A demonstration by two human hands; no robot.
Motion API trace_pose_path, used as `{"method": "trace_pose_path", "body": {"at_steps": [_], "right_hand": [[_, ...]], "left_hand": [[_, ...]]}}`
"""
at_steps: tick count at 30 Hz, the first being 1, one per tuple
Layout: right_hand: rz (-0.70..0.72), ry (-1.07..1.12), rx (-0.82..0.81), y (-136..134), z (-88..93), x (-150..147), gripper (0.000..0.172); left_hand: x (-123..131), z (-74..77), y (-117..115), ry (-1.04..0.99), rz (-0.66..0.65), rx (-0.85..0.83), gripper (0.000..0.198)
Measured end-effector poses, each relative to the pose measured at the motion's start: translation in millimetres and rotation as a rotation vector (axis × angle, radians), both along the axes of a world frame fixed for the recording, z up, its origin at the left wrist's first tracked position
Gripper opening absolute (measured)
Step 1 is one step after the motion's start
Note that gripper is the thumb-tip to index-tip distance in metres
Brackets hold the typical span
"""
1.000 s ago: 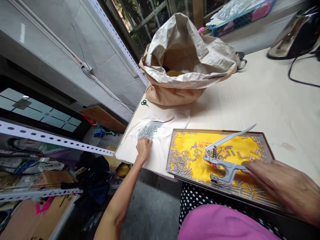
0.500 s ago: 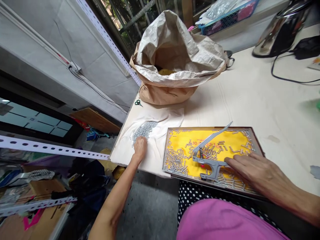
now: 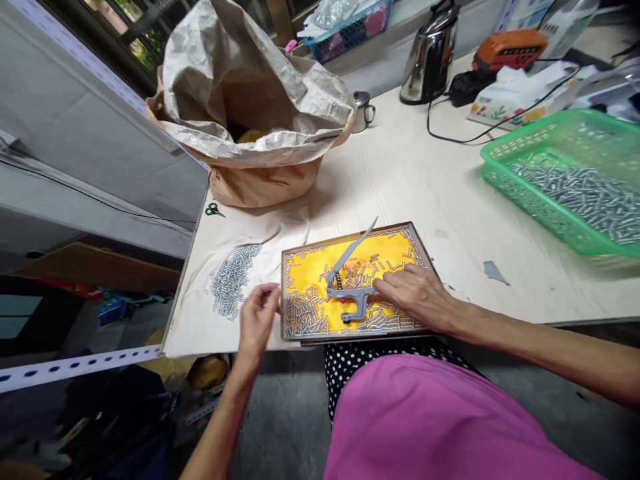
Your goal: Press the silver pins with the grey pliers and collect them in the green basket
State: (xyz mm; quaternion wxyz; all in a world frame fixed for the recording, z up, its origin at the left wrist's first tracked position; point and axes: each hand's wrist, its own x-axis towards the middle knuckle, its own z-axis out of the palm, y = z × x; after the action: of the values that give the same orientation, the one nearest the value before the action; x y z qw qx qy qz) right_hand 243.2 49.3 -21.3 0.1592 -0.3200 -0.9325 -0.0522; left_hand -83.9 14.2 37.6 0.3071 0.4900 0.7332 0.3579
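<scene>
Left hand (image 3: 259,320) curled beside tray (image 3: 423,247), grip unclear, right hand (image 3: 420,293) clasping grey pliers (image 3: 353,293)

A metal kettle (image 3: 429,63) stands near a blue basket (image 3: 345,45), green scissors (image 3: 215,210) farther left.

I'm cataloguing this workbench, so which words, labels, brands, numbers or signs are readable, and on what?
None can be read with certainty.
Bright yellow sheet: red lettering, too blurred to read.
Brown paper sack: dark marks, too small to read.
Orange boxy device: dark marks, unreadable.
Clear plastic bottle: small marks, unreadable.
</scene>
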Motion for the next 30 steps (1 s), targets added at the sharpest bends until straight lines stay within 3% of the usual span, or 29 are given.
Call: {"method": "trace_pose_path", "body": {"at_steps": [4,7,13,24,30], "right_hand": [[-0.022,-0.004,0.031,0,0.0,-5,0.018],[-0.015,-0.008,0.026,0,1.2,-8,0.021],[-0.011,-0.012,-0.007,-1,-3.3,-11,0.024],[0.009,0.034,-0.014,-1,-12.8,-13,0.021],[0.009,0.049,-0.052,0,-17.0,-14,0.020]], "left_hand": [[66,-9.5,-22,-0.337,-0.044,-0.168,0.040],[85,-23.9,-24,-0.418,-0.002,-0.174,0.039],[88,-40.0,-20,-0.425,0.002,-0.194,0.035],[84,-46.1,-14,-0.353,-0.070,-0.323,0.031],[84,-47.7,-13,-0.424,-0.061,-0.359,0.026]]}}
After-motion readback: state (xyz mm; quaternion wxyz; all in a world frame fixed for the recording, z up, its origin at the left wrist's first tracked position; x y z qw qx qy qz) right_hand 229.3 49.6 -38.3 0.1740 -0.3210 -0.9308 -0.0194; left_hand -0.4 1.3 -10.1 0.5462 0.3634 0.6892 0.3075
